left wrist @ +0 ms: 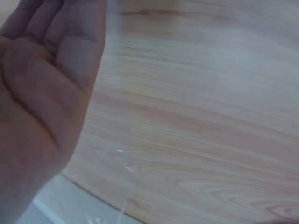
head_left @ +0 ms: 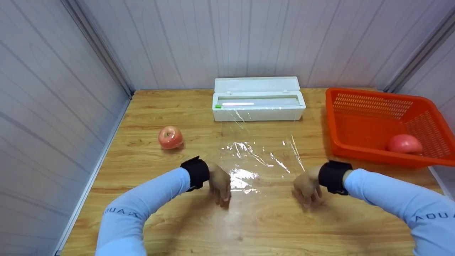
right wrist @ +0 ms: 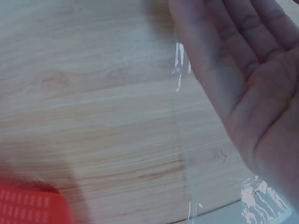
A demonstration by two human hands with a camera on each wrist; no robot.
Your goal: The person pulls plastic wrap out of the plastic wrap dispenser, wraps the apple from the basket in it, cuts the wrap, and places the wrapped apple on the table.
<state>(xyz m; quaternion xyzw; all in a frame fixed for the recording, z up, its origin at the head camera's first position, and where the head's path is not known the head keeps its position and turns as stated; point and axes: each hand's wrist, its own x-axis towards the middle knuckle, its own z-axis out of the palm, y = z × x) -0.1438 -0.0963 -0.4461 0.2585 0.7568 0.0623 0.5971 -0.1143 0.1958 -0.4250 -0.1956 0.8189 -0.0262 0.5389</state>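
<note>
A clear sheet of plastic wrap [head_left: 245, 177] stretches from a white dispenser box [head_left: 259, 114] toward me, shiny and wrinkled over the wooden table. At its near left corner my left hand [head_left: 221, 181] pinches the wrap, fingers pointing down. My right hand [head_left: 306, 188] pinches the near right corner in the same way. In the left wrist view the palm of the left hand [left wrist: 42, 93] shows beside the wrap's edge; its fingertips are out of frame. The right wrist view shows the right hand's palm [right wrist: 261, 93] with glints of wrap [right wrist: 180, 60] alongside.
The dispenser's lid [head_left: 256, 84] stands raised against the back wall. An apple [head_left: 170, 137] sits on the table [head_left: 142, 167] at left. At right, an orange plastic basket [head_left: 376, 151] contains a pinkish-red round fruit [head_left: 404, 143]. Panel walls enclose the back and sides.
</note>
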